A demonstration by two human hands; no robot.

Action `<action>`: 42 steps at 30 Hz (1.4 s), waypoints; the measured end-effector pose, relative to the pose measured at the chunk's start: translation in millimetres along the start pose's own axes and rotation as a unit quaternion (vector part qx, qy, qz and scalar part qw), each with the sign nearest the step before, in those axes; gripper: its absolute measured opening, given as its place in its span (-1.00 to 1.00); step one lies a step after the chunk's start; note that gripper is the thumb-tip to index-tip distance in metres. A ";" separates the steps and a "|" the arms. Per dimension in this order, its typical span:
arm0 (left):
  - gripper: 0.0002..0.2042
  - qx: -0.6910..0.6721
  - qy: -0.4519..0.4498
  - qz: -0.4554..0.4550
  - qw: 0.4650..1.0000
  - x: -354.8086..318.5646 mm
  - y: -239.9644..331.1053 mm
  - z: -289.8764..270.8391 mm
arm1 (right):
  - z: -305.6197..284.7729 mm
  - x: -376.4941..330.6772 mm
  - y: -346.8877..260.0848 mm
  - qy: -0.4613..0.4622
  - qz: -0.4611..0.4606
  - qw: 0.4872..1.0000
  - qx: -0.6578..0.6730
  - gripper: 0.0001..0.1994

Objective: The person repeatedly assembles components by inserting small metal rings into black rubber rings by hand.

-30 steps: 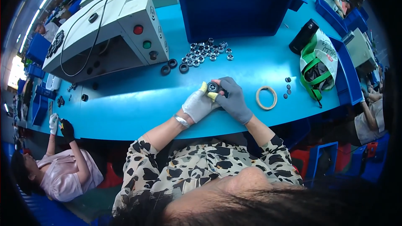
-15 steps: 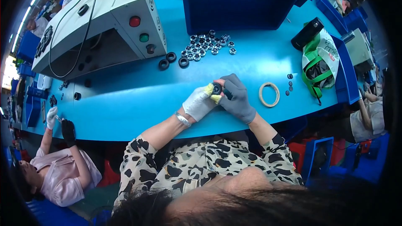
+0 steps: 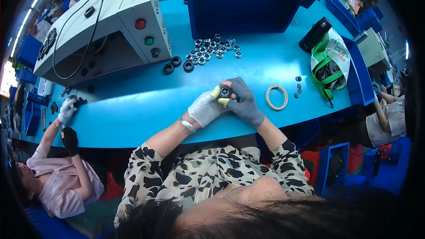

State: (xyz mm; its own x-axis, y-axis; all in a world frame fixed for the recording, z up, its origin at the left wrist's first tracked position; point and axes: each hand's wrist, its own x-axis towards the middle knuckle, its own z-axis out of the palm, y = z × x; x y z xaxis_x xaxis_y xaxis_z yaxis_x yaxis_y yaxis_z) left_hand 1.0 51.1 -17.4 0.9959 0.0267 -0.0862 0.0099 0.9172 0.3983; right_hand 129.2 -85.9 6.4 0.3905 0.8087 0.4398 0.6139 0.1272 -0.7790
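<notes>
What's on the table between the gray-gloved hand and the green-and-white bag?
In the head view, a tan ring lies nearer the right hand, and small dark discs lie nearer the bag.

One held wheel (image 3: 225,92), one tan ring (image 3: 268,98), one bottle (image 3: 314,35).

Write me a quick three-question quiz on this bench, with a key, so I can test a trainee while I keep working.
1. True or false: the beige ring lies to the right of the right hand.
2. The left hand and right hand hold: A a bottle; B a small black wheel; C a bag.
3. Fill in: on the machine, the red button sits above the ____.

Key: 1 true; 2 B; 3 green button.
</notes>
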 end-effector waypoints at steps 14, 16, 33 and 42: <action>-0.72 0.599 0.195 0.220 0.745 -3.6 -1.3 2.7 | -7.4 -3.0 6.5 -0.037 0.167 0.954 0.247 -0.81; -0.69 0.693 0.141 0.308 0.636 -6.1 -1.6 6.2 | -6.1 -6.3 4.9 -0.011 0.095 0.979 0.181 -0.83; -0.48 0.739 0.045 0.453 0.497 -20.3 -6.0 32.2 | 3.5 -36.7 -44.5 0.050 0.205 0.944 0.255 -0.53; -0.72 0.465 0.075 0.049 0.881 -19.5 -8.4 27.1 | -15.7 -76.3 -48.0 0.084 0.100 0.990 0.056 -0.54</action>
State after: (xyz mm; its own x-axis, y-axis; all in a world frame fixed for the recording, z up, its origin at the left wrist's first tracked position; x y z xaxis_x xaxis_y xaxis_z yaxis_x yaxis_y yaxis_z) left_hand -16.1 32.1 5.7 0.9735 0.2040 -0.1029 0.0642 0.1879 0.9801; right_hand 80.7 -162.8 17.3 0.6118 0.7179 0.3321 0.4359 0.0443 -0.8989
